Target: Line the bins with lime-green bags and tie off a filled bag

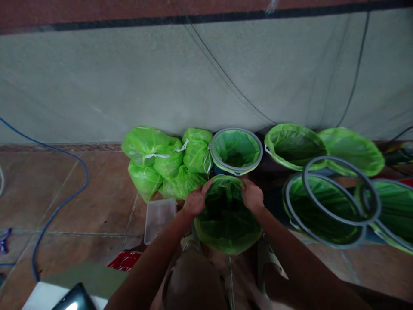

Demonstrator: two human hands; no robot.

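Observation:
A green plastic bag [229, 239] lines a bin between my legs, its mouth spread wide and its rim folded outward. My left hand [195, 200] is closed on the far left part of the bag's rim. On the far right part, my right hand [252, 196] grips the same rim, thumb and fingers partly hidden. The bin under the bag is mostly covered. Just behind stands another lined bin [237, 168] with a grey ring around its top. A loose grey ring [309, 189] rests across the lined bins on the right.
Several tied green bags [145, 144] are piled by the wall at left. A clear plastic tray [158, 219] lies on the tiles beside my left forearm. More lined bins [292, 215] stand at right. A blue cable [61, 204] curves over the floor.

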